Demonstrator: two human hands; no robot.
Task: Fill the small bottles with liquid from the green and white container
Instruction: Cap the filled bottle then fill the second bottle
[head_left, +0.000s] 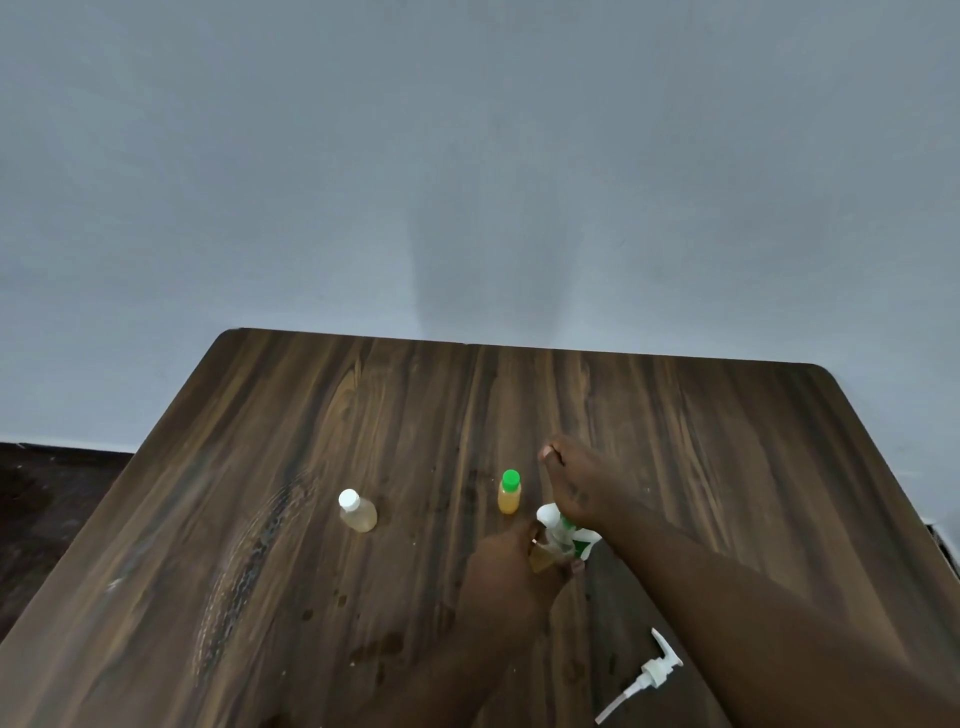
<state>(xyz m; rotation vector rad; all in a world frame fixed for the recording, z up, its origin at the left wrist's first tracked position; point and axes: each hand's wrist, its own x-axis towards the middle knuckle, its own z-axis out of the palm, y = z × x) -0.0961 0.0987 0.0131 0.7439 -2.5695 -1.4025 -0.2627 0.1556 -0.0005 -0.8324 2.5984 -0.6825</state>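
Note:
My right hand (574, 486) grips the green and white container (563, 532) and tips it downward and to the left. Its mouth meets a small clear bottle (543, 558) holding amber liquid, which my left hand (506, 564) holds upright on the table. Much of both is hidden by my hands. A small bottle with a green cap (509, 492) and orange liquid stands just behind them. Farther left stands a small bottle with a white cap (357, 512) and pale liquid.
A white pump dispenser head (649, 673) lies on the dark wooden table (311, 415) near the front right, beside my right forearm. Wet spots mark the wood in front of my left hand. A grey wall rises behind the table's far edge.

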